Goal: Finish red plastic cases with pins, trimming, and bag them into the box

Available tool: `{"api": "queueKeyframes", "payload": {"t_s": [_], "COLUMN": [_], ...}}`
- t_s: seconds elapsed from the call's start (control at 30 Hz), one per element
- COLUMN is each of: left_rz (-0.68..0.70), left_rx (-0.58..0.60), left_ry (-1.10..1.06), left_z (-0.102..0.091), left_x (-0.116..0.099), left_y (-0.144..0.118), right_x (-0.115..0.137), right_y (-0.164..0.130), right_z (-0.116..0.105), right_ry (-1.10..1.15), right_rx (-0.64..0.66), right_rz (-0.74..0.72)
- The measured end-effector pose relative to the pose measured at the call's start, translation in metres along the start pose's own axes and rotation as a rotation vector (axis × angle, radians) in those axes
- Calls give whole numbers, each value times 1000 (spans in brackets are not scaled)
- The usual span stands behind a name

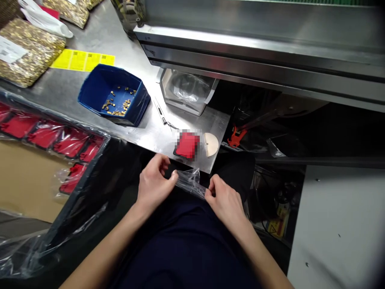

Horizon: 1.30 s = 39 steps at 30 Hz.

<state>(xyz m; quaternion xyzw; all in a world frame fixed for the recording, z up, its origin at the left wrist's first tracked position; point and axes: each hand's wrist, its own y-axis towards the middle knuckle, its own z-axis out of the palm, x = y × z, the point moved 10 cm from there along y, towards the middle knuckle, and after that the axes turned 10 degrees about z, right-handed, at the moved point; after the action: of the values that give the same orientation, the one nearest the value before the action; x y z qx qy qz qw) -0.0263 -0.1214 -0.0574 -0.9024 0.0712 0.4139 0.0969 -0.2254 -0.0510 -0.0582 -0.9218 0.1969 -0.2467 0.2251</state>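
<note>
A clear plastic bag [192, 185] stretches between my two hands, just in front of the metal table's near edge. My right hand [225, 196] pinches its right end between thumb and fingers. At the other end is my left hand [156, 176], fingers curled and a gap showing between them and the thumb; the thumb tip meets the bag's edge. Just beyond the bag, a red part with a black edge [188, 145], partly blurred by pixels, lies on the table. Beside it sits a pale round disc [211, 144].
A blue bin [141, 104] holds small brass pieces. Behind the red part are a cutter knife [160, 110] and a grey bin [198, 108] with clear bags. Bagged red parts [72, 142] line a box at left. A metal machine frame [255, 60] overhangs the back.
</note>
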Motion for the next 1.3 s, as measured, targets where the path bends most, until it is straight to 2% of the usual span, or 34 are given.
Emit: {"api": "queueKeyframes", "payload": {"t_s": [0.03, 0.1, 0.2, 0.27, 0.3, 0.37, 0.43, 0.5, 0.53, 0.7, 0.77, 0.83, 0.93, 1.0, 1.07, 1.1, 1.17, 1.23, 1.3], "left_rz": [28, 101, 129, 85, 53, -15, -77, -100, -90, -5, -35, -121, -283, -329, -320, -307, -271, -220, -145], "left_rx": [22, 153, 333, 375, 387, 416, 457, 492, 504, 499, 492, 498, 508, 510, 519, 527, 554, 588, 611], "left_ry": [-13, -54, -93, -115, -129, -166, -216, -255, -262, -262, -280, -319, -340, -316, -292, -280, -266, -263, -248], "left_z": [-1, 8, 21, 19, 16, 12, 11, 13, 13, 9, 7, 10, 20, 29, 38, 43, 52, 60, 63], "left_x": [-1, -5, 2, 16, 25, 41, 51, 53, 51, 36, 39, 51, 75, 86, 87, 85, 77, 65, 50], "left_y": [-4, -21, -52, -67, -74, -85, -96, -102, -103, -93, -89, -86, -80, -72, -61, -56, -46, -39, -32], "right_x": [6, 24, 42, 50, 53, 50, 36, 20, 18, 49, 52, 46, 26, 12, 6, 10, 28, 39, 38], "right_y": [4, 11, 24, 29, 28, 26, 32, 44, 50, 73, 82, 87, 78, 59, 33, 18, -9, -34, -48], "right_z": [-3, 1, 15, 22, 28, 40, 47, 57, 64, 106, 106, 94, 55, 16, -28, -45, -50, -29, -6], "right_ry": [-19, 8, 136, 166, 196, 432, 785, 1060, 1122, 1340, 1389, 1407, 1389, 1322, 1129, 982, 658, 338, 84], "right_rx": [-29, -7, 113, 202, 299, 531, 627, 554, 500, 434, 343, 231, 68, -52, -163, -168, -27, 147, 222], "right_rz": [-39, -101, -71, -104, -154, -165, -25, 164, 220, 340, 361, 361, 313, 244, 113, 28, -138, -249, -287]}}
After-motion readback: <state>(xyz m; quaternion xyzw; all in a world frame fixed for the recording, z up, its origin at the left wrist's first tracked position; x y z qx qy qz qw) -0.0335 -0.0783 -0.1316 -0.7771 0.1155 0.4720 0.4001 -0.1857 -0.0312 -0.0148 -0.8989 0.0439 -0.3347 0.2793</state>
